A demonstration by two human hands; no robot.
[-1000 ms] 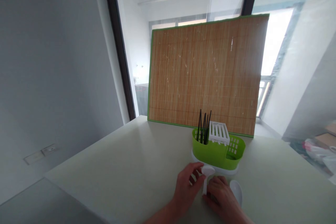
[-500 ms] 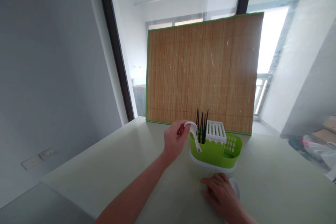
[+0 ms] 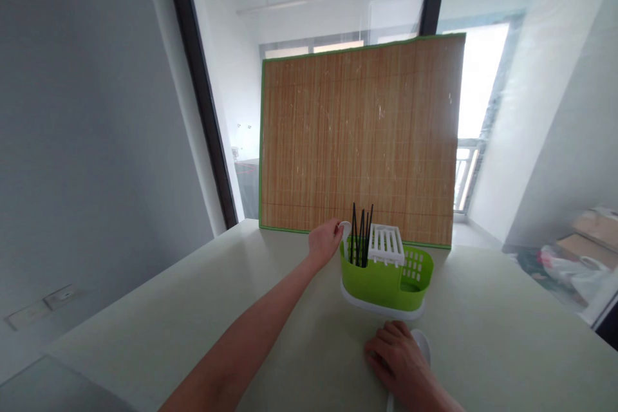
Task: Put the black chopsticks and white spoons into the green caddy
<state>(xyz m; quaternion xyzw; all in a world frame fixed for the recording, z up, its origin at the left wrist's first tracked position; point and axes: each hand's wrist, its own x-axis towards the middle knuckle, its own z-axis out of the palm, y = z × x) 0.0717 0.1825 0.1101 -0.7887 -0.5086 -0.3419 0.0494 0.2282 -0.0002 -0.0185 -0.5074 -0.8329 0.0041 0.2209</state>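
My left hand pinches a white spoon by its bowl end. The spoon stands upright, its handle down inside the left end of a green utensil holder. Beside it, several black chopsticks rise out of the holder. My right hand rests on the table in front of the holder, fingers curled, their tips hidden. Against its right side lies the round head of a white spoon or ladle. A thin white handle shows below the hand; whether both belong together is hidden.
A white slotted rack hangs on the holder, which stands on a white base tray. Behind it a bamboo mat with green edging stands upright on the pale table. Boxes and bags lie beyond, at right.
My left hand has brought the spoon to the holder's left end, from in front of it to upright inside it. My right hand's fingers have curled in. The view has shifted slightly.
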